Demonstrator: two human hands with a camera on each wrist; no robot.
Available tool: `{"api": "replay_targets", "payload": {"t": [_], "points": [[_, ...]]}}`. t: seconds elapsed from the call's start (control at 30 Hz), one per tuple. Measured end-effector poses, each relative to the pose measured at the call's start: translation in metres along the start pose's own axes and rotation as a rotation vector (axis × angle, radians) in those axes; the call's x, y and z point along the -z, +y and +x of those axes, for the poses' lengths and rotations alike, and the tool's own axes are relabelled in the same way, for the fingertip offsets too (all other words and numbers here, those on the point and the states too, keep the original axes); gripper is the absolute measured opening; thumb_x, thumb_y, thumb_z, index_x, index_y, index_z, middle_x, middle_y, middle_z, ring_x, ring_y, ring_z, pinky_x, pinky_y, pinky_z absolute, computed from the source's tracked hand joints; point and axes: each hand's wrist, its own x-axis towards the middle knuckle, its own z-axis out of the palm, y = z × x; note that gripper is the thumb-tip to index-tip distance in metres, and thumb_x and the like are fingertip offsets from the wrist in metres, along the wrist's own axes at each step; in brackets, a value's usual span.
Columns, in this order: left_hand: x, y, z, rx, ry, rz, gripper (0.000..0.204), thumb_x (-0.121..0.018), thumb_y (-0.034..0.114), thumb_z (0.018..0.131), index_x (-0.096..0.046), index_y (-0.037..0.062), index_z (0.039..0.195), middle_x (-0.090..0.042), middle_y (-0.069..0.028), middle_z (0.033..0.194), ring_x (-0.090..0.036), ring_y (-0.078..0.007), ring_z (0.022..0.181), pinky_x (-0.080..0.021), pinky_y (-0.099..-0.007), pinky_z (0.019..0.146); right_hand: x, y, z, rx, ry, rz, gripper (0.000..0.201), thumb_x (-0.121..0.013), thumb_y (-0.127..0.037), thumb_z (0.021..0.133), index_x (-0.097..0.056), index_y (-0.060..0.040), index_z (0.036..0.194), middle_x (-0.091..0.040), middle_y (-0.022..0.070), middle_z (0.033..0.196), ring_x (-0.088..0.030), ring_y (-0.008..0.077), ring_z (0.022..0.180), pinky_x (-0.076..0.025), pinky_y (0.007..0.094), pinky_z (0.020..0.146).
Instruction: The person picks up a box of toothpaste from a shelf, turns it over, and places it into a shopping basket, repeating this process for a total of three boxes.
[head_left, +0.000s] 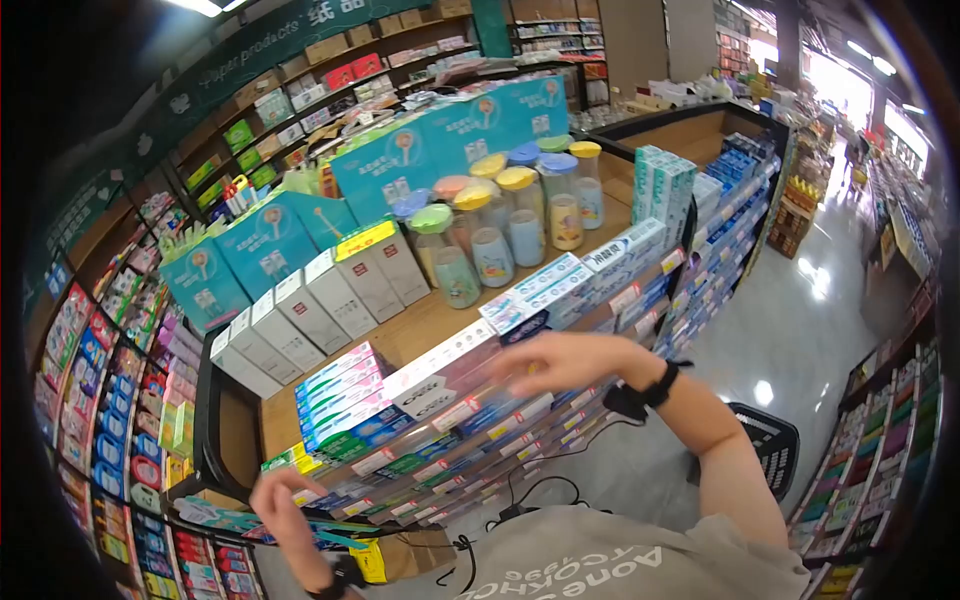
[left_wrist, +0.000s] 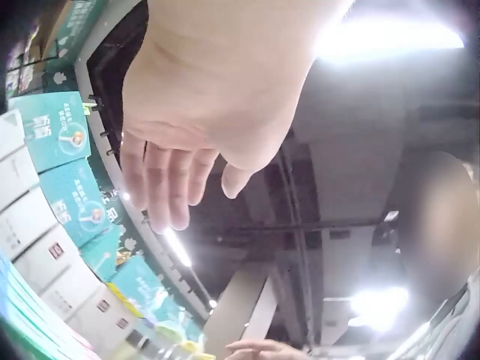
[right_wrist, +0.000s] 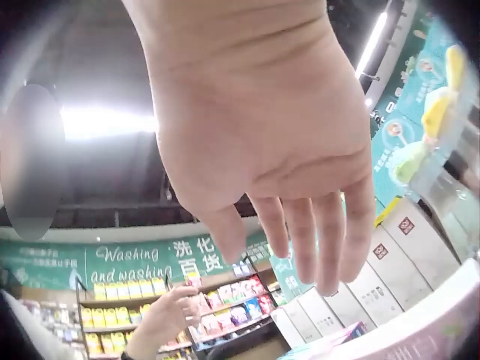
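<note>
My right hand [head_left: 570, 362] reaches over the front row of the shelf unit, its fingers relaxed and holding nothing. Just beyond its fingertips lies a long white and pink toothpaste box [head_left: 440, 368]. At the near left corner, my left hand [head_left: 285, 515] hangs in the air with loosely bent fingers and nothing in them. Closest to it is a stack of blue, green and pink toothpaste boxes [head_left: 345, 405]. In the wrist views, the left palm [left_wrist: 210, 105] and right palm [right_wrist: 262, 135] show bare, fingers extended.
White upright boxes [head_left: 320, 300], lidded plastic bottles [head_left: 490, 255] and teal display boxes [head_left: 270, 245] stand behind the front row. More toothpaste boxes [head_left: 625, 247] continue rightward. A black basket [head_left: 765, 445] sits on the floor at right. Stocked shelves [head_left: 110, 400] line the left.
</note>
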Motion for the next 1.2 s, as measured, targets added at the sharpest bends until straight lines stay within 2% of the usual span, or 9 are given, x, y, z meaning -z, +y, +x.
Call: {"api": "replay_targets", "payload": {"t": [0.13,0.27,0.33,0.43,0.5,0.6,0.7,1.0,1.2], "points": [[-0.075,-0.009,-0.070,0.202,0.074,0.064,0.033,-0.053,0.016,0.100,-0.067,-0.0048,0.079,-0.063,-0.0110,0.059,-0.062,-0.0174,0.058,-0.047,-0.0293,0.057,-0.085,0.122,-0.108,-0.328,0.094,0.435,0.046,-0.062,-0.033,0.104,-0.058,-0.0037,0.140,-0.070,0.0090,0.125,-0.065,0.0169,0.113,-0.053,0.0337,0.096],[-0.114,0.005,-0.098,0.230,-0.145,0.041,0.024,-0.063,0.013,0.096,-0.069,-0.0054,0.083,-0.065,-0.0072,0.063,-0.060,-0.0139,0.058,-0.045,-0.0272,0.058,-0.275,0.283,-0.247,-0.959,0.533,0.872,0.046,-0.067,-0.034,0.098,-0.061,-0.0064,0.135,-0.072,0.0084,0.119,-0.068,0.0191,0.103,-0.056,0.0369,0.083],[-0.133,0.016,-0.096,0.263,-0.282,0.076,0.018,-0.066,0.010,0.093,-0.069,-0.0039,0.082,-0.065,-0.0085,0.067,-0.062,-0.0157,0.059,-0.045,-0.0288,0.060,-0.379,0.331,-0.349,-1.424,0.161,0.252,0.050,-0.060,-0.035,0.099,-0.058,-0.0074,0.141,-0.067,0.0130,0.133,-0.064,0.0246,0.119,-0.052,0.0408,0.096],[-0.159,0.033,-0.082,0.122,-0.380,0.098,0.016,-0.063,0.008,0.095,-0.068,-0.0044,0.086,-0.066,-0.0086,0.068,-0.062,-0.0172,0.061,-0.044,-0.0320,0.059,-0.534,0.310,-0.473,-1.851,-0.020,-0.243,0.054,-0.053,-0.034,0.101,-0.051,-0.0129,0.150,-0.042,0.0089,0.161,-0.035,0.0216,0.151,-0.033,0.0375,0.119],[-0.157,0.022,-0.083,-0.074,-0.519,0.129,0.016,-0.062,0.008,0.096,-0.068,-0.0043,0.087,-0.065,-0.0088,0.068,-0.061,-0.0173,0.062,-0.044,-0.0325,0.059,-0.564,0.252,-0.502,-1.749,0.582,0.714,0.041,-0.057,-0.030,0.098,-0.060,-0.0100,0.134,-0.055,0.0077,0.134,-0.050,0.0216,0.123,-0.042,0.0368,0.100],[-0.190,0.001,-0.119,0.214,-0.675,-0.021,0.017,-0.063,0.010,0.097,-0.068,-0.0048,0.091,-0.068,-0.0074,0.073,-0.063,-0.0147,0.066,-0.046,-0.0311,0.063,-0.596,0.189,-0.510,-1.653,1.040,0.978,0.026,-0.063,-0.024,0.094,-0.074,-0.0055,0.110,-0.076,0.0060,0.093,-0.072,0.0216,0.080,-0.057,0.0356,0.071],[-0.216,-0.011,-0.156,0.674,-0.924,-0.465,0.017,-0.063,0.012,0.099,-0.070,-0.0035,0.098,-0.070,-0.0058,0.078,-0.065,-0.0136,0.073,-0.049,-0.0294,0.071,-0.618,0.158,-0.505,-1.674,1.125,0.874,0.032,-0.064,-0.029,0.092,-0.073,-0.0063,0.113,-0.075,0.0085,0.096,-0.072,0.0205,0.076,-0.060,0.0375,0.068],[-0.242,0.097,-0.168,0.533,-1.120,-0.845,0.022,-0.065,0.016,0.099,-0.068,-0.0016,0.111,-0.072,-0.0094,0.091,-0.068,-0.0174,0.086,-0.049,-0.0294,0.081,-0.640,0.144,-0.553,-1.749,0.908,0.592,0.035,-0.068,-0.025,0.087,-0.072,-0.0040,0.115,-0.076,0.0089,0.091,-0.072,0.0230,0.070,-0.058,0.0366,0.062],[-0.258,0.077,-0.214,0.607,-1.121,-0.772,0.023,-0.063,0.020,0.100,-0.069,-0.0013,0.104,-0.070,-0.0090,0.085,-0.066,-0.0164,0.079,-0.049,-0.0304,0.077,-0.581,0.110,-0.562,-1.454,1.355,0.639,0.033,-0.067,-0.022,0.090,-0.072,-0.0023,0.117,-0.076,0.0117,0.096,-0.072,0.0214,0.075,-0.058,0.0341,0.066]]}}
